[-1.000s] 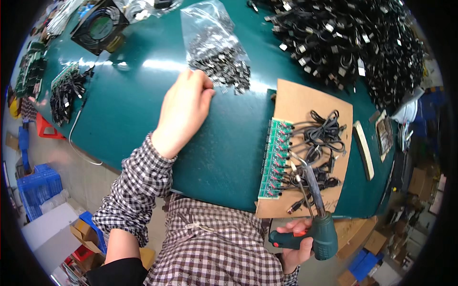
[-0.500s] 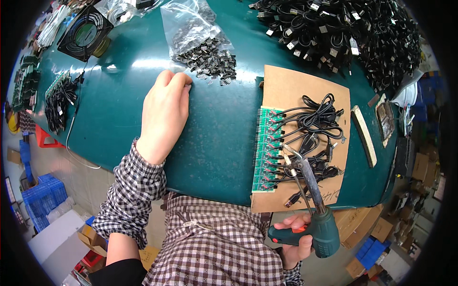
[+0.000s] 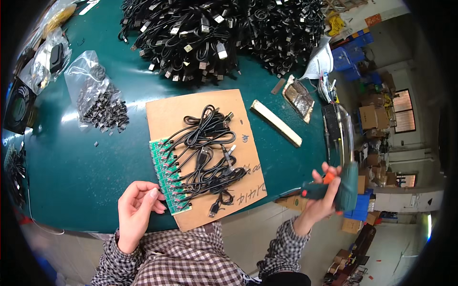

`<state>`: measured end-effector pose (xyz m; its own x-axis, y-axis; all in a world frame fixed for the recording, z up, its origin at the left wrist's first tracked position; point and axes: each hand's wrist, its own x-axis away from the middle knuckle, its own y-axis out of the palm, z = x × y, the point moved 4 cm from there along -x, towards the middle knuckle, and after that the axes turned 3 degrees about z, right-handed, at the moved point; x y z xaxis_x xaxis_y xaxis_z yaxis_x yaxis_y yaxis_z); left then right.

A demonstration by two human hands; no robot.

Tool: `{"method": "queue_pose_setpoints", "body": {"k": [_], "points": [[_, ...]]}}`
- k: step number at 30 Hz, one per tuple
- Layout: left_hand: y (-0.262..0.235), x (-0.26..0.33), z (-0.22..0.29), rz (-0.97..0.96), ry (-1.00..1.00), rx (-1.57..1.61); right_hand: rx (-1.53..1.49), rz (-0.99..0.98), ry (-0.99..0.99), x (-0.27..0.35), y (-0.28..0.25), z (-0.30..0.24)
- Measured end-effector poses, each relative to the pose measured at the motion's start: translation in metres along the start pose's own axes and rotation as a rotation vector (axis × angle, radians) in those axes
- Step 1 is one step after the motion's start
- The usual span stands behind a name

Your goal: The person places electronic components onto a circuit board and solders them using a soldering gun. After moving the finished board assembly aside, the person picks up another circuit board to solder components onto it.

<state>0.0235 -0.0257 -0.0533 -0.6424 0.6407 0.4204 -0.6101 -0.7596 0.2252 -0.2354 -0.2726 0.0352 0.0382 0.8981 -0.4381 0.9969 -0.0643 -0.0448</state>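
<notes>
- A dark green desk [image 3: 71, 162] carries a big heap of black cables [image 3: 210, 33] at its far side.
- A brown cardboard sheet [image 3: 210, 114] lies near the front edge, with a strip of green circuit boards [image 3: 168, 177] wired to black leads [image 3: 205, 157].
- The left hand [image 3: 136, 205] rests beside the strip, fingers loosely curled, touching its edge.
- The right hand [image 3: 322, 198] grips a green soldering gun [image 3: 346, 183] off the desk's edge.
- Likely step: soldering leads; next calls for bringing the tip to a board.

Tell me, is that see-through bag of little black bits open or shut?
Open. The clear bag lies flat on the green table, and small black parts have spilled from its mouth.
</notes>
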Motion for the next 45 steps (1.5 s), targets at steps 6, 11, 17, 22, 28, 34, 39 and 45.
{"method": "queue_pose_setpoints", "body": {"k": [6, 11, 17, 22, 28, 34, 39, 45], "points": [[-0.002, 0.006, -0.005, -0.003, -0.072, -0.016, 0.213, 0.129, 0.065, -0.046, 0.022, 0.052], [-0.007, -0.002, -0.005, -0.016, -0.1, 0.0, 0.086, 0.007, 0.254, -0.004, 0.012, 0.028], [-0.003, -0.006, -0.011, -0.113, -0.156, 0.111, -0.109, -0.324, 0.41, 0.103, 0.013, -0.027], [-0.004, -0.006, -0.011, -0.105, -0.149, 0.103, -0.157, -0.473, 0.605, 0.162, 0.023, -0.026], [-0.006, -0.009, -0.012, -0.101, -0.15, 0.033, -0.033, -0.553, 0.689, 0.18, 0.029, -0.029], [-0.006, -0.009, -0.014, -0.114, -0.055, -0.041, 0.018, -0.613, 0.799, 0.183, 0.031, -0.029], [-0.005, -0.011, -0.014, -0.119, -0.017, -0.075, 0.051, -0.576, 0.777, 0.185, 0.027, -0.028], [-0.005, -0.011, -0.015, -0.122, -0.017, -0.053, 0.117, -0.581, 0.717, 0.185, 0.03, -0.032]]}}
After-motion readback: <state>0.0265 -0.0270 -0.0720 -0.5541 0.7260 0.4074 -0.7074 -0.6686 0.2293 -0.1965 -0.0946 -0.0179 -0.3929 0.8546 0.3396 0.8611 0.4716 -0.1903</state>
